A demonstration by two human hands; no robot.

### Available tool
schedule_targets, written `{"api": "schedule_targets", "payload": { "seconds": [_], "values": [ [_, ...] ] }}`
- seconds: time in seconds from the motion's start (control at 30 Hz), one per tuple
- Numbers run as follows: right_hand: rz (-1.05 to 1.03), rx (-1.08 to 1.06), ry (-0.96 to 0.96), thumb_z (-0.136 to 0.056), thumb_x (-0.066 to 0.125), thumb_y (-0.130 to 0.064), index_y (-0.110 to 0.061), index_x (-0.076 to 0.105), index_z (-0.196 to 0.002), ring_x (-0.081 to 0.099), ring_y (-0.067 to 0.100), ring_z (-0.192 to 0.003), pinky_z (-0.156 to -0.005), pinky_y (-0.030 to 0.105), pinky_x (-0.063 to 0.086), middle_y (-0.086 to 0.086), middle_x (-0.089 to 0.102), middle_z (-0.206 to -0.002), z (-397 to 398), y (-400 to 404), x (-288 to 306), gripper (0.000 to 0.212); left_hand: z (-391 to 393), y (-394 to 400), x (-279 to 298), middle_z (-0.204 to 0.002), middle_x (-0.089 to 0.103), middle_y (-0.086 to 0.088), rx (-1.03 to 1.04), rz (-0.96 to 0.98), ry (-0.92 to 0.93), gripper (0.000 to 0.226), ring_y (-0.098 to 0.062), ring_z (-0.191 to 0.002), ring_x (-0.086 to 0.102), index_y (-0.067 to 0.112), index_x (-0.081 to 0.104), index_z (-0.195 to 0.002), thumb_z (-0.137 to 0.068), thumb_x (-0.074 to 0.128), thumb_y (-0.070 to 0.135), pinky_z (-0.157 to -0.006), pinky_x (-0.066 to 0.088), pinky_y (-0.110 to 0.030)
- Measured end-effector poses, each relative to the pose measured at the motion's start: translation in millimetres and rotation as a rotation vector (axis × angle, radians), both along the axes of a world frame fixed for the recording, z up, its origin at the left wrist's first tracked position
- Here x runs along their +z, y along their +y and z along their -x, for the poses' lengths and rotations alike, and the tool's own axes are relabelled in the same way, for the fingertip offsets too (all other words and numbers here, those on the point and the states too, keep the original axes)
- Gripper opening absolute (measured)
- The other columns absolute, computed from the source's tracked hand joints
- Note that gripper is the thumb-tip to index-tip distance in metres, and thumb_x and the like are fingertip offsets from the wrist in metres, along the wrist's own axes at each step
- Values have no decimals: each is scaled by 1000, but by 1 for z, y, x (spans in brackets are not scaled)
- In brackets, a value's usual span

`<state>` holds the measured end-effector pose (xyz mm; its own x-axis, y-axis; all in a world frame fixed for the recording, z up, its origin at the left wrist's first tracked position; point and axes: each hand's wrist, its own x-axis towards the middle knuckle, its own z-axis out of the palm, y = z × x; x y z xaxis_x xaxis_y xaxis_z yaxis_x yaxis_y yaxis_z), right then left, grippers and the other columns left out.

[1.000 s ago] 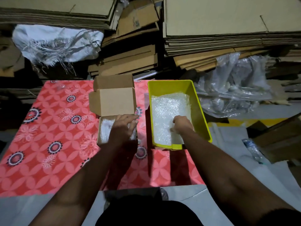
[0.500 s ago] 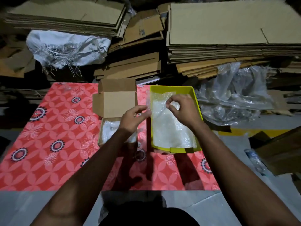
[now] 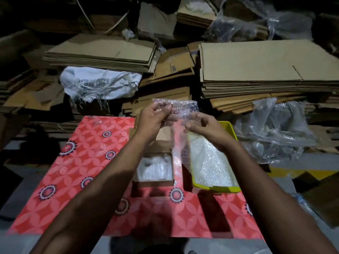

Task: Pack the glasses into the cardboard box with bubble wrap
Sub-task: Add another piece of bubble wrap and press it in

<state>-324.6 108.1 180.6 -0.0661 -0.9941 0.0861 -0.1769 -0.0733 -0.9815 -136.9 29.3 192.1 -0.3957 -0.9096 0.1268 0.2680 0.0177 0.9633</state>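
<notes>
A clear sheet of bubble wrap hangs in the air above the mat, held at its top edge. My left hand pinches its left part and my right hand pinches its right part. Below them a small open cardboard box rests on the red patterned mat, with a bubble-wrapped bundle inside it; I cannot make out the glasses through the wrap. To its right stands a yellow plastic tray with more bubble wrap lying in it.
Tall stacks of flattened cardboard rise behind the mat. A frayed white sack lies at the back left and crumpled clear plastic bags at the right. Grey floor borders the mat at front.
Both hands have lifted a bubble wrap sheet out of the yellow tray and raised it high above the box. The left hand left the box to take hold of the sheet.
</notes>
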Motion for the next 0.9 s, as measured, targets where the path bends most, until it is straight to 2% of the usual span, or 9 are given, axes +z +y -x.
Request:
{"api": "schedule_targets", "payload": {
  "seconds": [0.13, 0.27, 0.37, 0.53, 0.63, 0.7, 0.8, 0.83, 0.9],
  "values": [
    [9, -8, -68, -88, 73, -6, -3, 69, -104, 69, 19, -70, -63, 27, 57, 14, 71, -84, -30, -10, 12, 17, -26, -13, 21, -85, 75, -2, 59, 42, 46, 11, -17, -67, 72, 9, 63, -108, -96, 63, 9, -58, 58, -29],
    [62, 28, -40, -90, 72, -17, 2, 70, -103, 55, 22, -70, -62, 30, 50, 17, 61, -81, -47, -20, 21, 23, -59, -26, 42, -126, 67, -9, 20, 152, -48, 70, -23, -98, 72, 12, 44, -145, -84, 78, 13, -74, 60, -33],
    [140, 10, -114, -92, 68, -10, -12, 71, -115, 55, 23, -78, -59, 27, 53, 19, 64, -92, -62, -30, 30, 24, -78, -31, 46, -120, 69, -7, -48, 280, -162, 54, -20, -104, 70, 18, 59, -124, -78, 79, -2, -86, 59, -39],
    [236, -95, -236, -82, 63, 15, 1, 68, -84, 63, 12, -52, -47, 22, 50, 4, 69, -66, -84, -41, 44, 15, -101, -40, 37, -111, 68, -8, -200, 304, -229, 50, -26, -102, 67, 8, 70, -113, -67, 83, -8, -87, 53, -44],
    [240, -110, -241, -86, 49, 19, -8, 66, -70, 65, 3, -58, -57, 16, 51, -3, 68, -64, -88, -44, 46, 35, -111, -41, 35, -141, 58, 2, -305, 396, -74, 55, -18, -133, 53, 27, 78, -100, -65, 67, -14, -102, 49, -48],
    [277, -133, -224, -83, 42, 24, -17, 71, -60, 64, 8, -63, -62, 19, 51, -4, 69, -65, -92, -49, 45, 55, -115, -43, 36, -145, 54, -4, -305, 310, 8, 70, -11, -123, 57, 25, 71, -115, -60, 50, -14, -93, 51, -34],
    [268, -131, -268, -85, 43, 21, -18, 74, -61, 65, 12, -70, -64, 23, 53, -2, 70, -72, -97, -54, 48, 55, -115, -47, 37, -105, 66, 3, -345, 38, 118, 60, 0, -74, 61, 14, 52, -136, -77, 49, 5, -63, 49, -16],
    [259, -124, -306, -87, 44, 17, -17, 75, -65, 66, 14, -74, -63, 25, 55, -1, 72, -78, -97, -56, 50, 51, -113, -50, 34, -97, 65, 6, -322, -6, 82, 57, -4, -73, 62, 16, 50, -140, -83, 56, 22, -68, 51, -20],
    [263, -85, -354, -92, 42, 2, -16, 77, -71, 67, 22, -87, -70, 32, 56, 2, 74, -89, -97, -59, 54, 45, -110, -57, 31, -116, 65, 2, -295, -9, -59, 70, -22, -95, 63, 22, 53, -140, -81, 70, 56, -92, 50, -37]
  ]
}}
